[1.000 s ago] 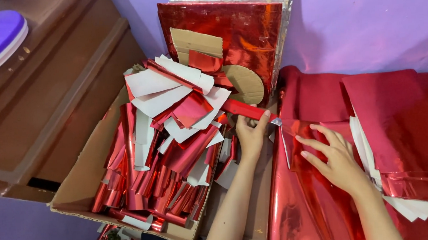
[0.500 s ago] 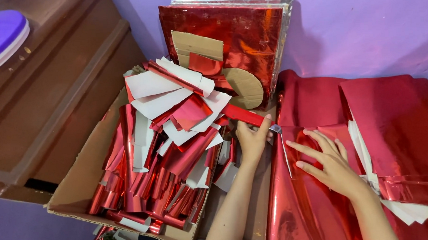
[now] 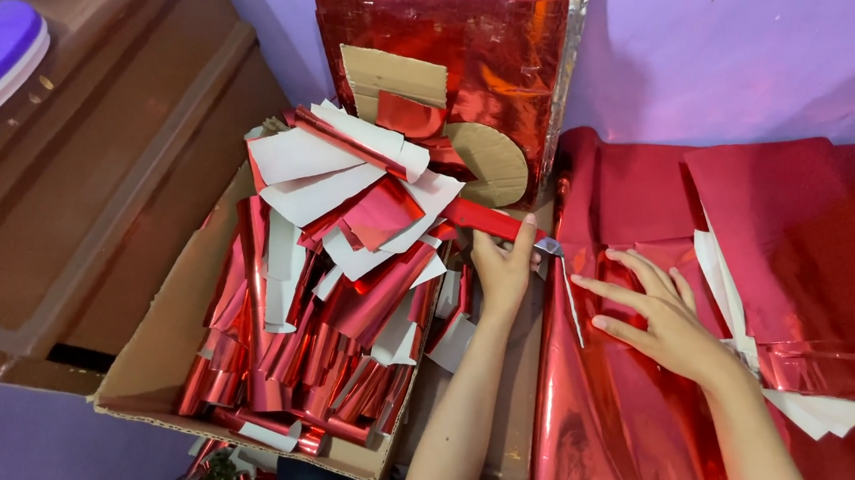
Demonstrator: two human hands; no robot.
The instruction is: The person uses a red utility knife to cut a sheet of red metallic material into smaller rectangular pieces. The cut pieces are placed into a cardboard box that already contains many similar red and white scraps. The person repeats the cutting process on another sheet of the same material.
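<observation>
Foil sheet [image 3: 609, 398] is lying beside the cardboard box's [image 3: 169, 338] right edge; I'm flattening it with my spread right hand [image 3: 666, 322] while my left hand [image 3: 502, 265] is pinching a red strip [image 3: 486, 221]; I should be keeping firm pressure.

One package shows: an open brown cardboard box [image 3: 169, 338] at lower left, its flaps spread, filled with red foil strips and white-backed offcuts [image 3: 330, 277]. Behind it, leaning against the purple wall, stands a stack of flat square boards wrapped in shiny red foil [image 3: 475, 56], with silver-wrapped ones behind. No labels, signs or screens are visible.
</observation>
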